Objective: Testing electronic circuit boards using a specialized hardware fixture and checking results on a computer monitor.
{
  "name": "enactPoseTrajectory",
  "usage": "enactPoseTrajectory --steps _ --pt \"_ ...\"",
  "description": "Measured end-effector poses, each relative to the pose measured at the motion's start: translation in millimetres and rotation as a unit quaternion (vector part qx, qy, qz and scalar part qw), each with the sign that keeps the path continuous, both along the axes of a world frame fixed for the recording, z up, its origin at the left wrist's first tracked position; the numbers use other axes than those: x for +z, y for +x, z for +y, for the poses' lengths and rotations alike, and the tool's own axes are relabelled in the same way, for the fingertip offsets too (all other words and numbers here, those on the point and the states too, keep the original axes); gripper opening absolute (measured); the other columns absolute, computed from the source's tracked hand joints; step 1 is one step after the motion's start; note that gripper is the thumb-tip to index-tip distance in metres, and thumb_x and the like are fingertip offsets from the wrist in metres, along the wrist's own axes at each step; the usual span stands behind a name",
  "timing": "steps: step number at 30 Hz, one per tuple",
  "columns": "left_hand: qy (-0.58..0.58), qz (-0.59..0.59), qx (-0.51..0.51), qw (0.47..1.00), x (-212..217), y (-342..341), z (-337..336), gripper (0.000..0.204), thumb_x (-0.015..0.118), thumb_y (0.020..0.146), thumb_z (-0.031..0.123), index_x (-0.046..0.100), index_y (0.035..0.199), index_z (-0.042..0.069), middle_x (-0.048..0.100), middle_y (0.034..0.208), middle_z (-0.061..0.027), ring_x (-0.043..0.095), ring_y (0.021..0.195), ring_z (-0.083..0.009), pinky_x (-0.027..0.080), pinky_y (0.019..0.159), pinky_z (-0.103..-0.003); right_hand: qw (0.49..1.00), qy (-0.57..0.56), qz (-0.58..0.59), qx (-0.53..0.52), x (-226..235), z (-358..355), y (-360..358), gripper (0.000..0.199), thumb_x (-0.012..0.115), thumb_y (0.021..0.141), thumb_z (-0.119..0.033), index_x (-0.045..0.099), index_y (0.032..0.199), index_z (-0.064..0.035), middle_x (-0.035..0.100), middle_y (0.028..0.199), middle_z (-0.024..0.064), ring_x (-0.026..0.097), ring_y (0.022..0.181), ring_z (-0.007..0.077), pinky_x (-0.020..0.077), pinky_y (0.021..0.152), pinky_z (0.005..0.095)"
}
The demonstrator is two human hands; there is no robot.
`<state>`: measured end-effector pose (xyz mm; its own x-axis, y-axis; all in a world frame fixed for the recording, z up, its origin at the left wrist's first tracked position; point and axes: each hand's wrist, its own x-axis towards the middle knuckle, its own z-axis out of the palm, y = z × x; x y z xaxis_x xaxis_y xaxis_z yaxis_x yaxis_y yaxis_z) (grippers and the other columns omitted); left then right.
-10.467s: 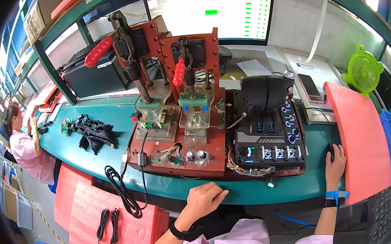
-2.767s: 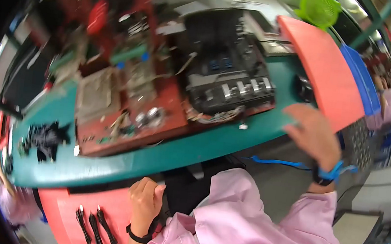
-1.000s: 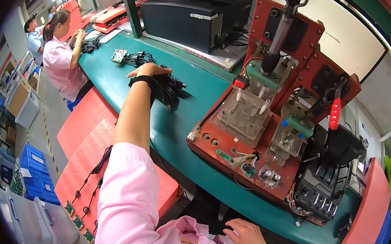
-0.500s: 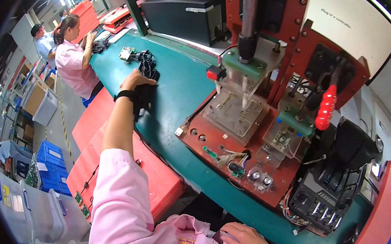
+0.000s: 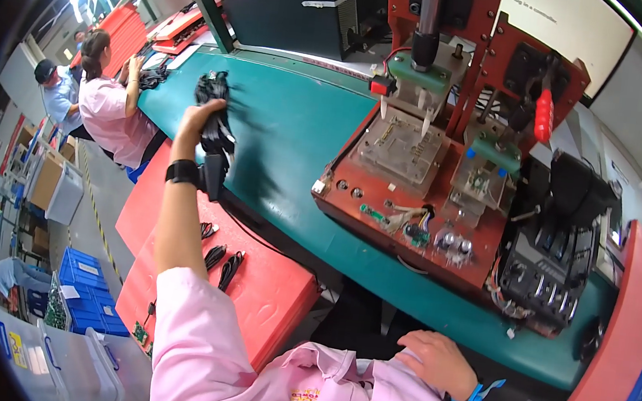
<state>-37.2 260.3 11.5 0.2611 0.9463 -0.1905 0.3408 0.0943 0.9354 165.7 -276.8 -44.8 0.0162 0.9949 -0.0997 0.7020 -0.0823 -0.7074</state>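
My left hand (image 5: pixel 200 119) is closed around a bundle of black cables (image 5: pixel 219 141), held up over the left part of the green bench (image 5: pixel 297 127). A black block (image 5: pixel 215 176) hangs at the bundle's lower end, beside my wristband. My right hand (image 5: pixel 435 363) rests close to my body at the bench's near edge, fingers loosely extended and holding nothing that shows. Below my left forearm, coiled black cables (image 5: pixel 230 271) lie on red foam sheets (image 5: pixel 272 289), along with a small green circuit board (image 5: pixel 140 331).
A red test fixture (image 5: pixel 411 233) with clear plates and a red-handled lever (image 5: pixel 543 116) stands right of centre. Beside it is a black control unit (image 5: pixel 544 275). A black computer case (image 5: pixel 293 21) sits at the back. Two people work at the far left.
My left hand has lifted the cable bundle off the bench and drawn it left. Coiled cables on the foam now show. My head view has shifted, and my right hand stays near my body.
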Motion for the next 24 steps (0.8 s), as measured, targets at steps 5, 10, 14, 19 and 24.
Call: enactPoseTrajectory --steps 5,10,14,19,24 --pt "0.117 -0.288 -0.072 0.948 74 -26 -86 0.028 0.059 0.079 0.022 0.056 0.098 0.001 0.059 0.086 -0.0056 0.059 0.073 -0.0145 0.049 0.063 -0.025 0.998 0.013 -0.06 -0.035 10 -11 -23 0.021 0.058 0.075 -0.019 0.058 0.088 -0.0018 0.059 0.087 0.0124 0.056 0.08 0.0299 0.0447 0.069 0.0361" --pt "0.157 -0.324 -0.163 0.918 142 -55 -161 0.039 0.053 0.083 0.027 0.049 0.111 0.001 0.057 0.089 -0.0077 0.056 0.076 -0.0155 0.048 0.066 -0.028 0.988 0.035 -0.109 -0.106 30 -43 -40 0.021 0.059 0.074 -0.018 0.058 0.087 -0.0015 0.059 0.084 0.0132 0.056 0.08 0.0307 0.0446 0.07 0.0365" --pt "0.155 -0.335 0.054 0.928 211 -41 -296 0.057 0.037 0.087 0.04 0.034 0.122 -0.004 0.043 0.119 -0.0202 0.046 0.108 -0.0293 0.04 0.094 -0.039 0.963 0.11 -0.141 -0.202 43 -97 -43 0.02 0.058 0.076 -0.02 0.056 0.086 -0.0028 0.058 0.084 0.0113 0.055 0.078 0.03 0.0431 0.069 0.0379" --pt "0.02 -0.286 -0.143 0.947 216 77 -385 0.061 0.035 0.086 0.045 0.033 0.124 -0.002 0.043 0.12 -0.0182 0.046 0.108 -0.0298 0.039 0.095 -0.04 0.924 0.088 -0.16 -0.335 48 -153 -26 0.02 0.058 0.076 -0.018 0.057 0.087 -0.002 0.057 0.085 0.0118 0.054 0.08 0.0311 0.044 0.069 0.0371" --pt "-0.034 -0.219 -0.267 0.938 256 137 -495 0.066 0.033 0.084 0.051 0.032 0.126 0.0 0.043 0.121 -0.0158 0.046 0.109 -0.0303 0.037 0.096 -0.041 0.888 0.078 -0.175 -0.419 45 -225 -6 0.019 0.057 0.076 -0.019 0.056 0.086 -0.0023 0.057 0.084 0.0115 0.055 0.08 0.0308 0.0442 0.069 0.0369"
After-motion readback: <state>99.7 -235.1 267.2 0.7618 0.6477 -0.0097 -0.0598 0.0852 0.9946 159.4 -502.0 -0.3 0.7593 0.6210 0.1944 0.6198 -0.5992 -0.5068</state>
